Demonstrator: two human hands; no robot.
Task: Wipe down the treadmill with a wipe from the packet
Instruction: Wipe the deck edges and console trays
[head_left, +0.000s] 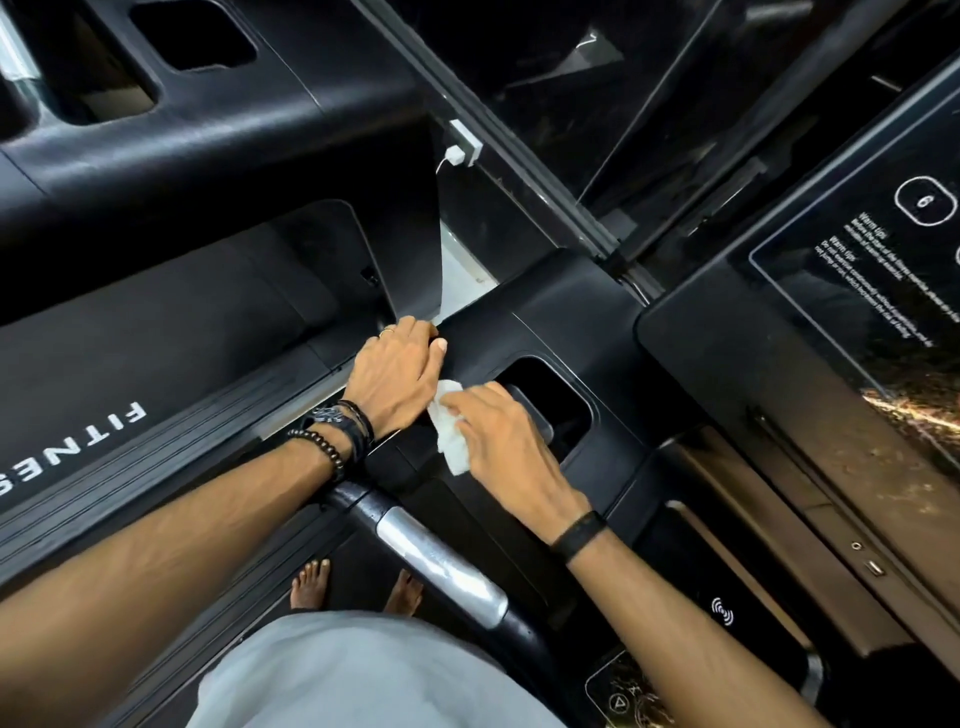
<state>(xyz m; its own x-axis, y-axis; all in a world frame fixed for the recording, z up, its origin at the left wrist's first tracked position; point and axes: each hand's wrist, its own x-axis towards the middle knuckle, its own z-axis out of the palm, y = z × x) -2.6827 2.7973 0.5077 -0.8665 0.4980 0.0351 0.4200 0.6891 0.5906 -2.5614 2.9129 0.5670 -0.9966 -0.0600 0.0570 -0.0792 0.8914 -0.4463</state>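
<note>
A crumpled white wipe (448, 435) lies on the black treadmill console (550, 322), just left of a cup-holder recess (550, 410). My right hand (506, 441) pinches the wipe with curled fingers against the console surface. My left hand (397, 376) rests on the console's left edge right beside it, fingers curled over the rim and thumb on top. The wipe packet is not in view.
The glossy display panel (852, 291) with white text runs along the right. A silver-and-black handlebar (441, 566) crosses below my hands. The running belt (156, 332) and its side rail marked FITNESS lie to the left. My bare feet (358, 584) stand below.
</note>
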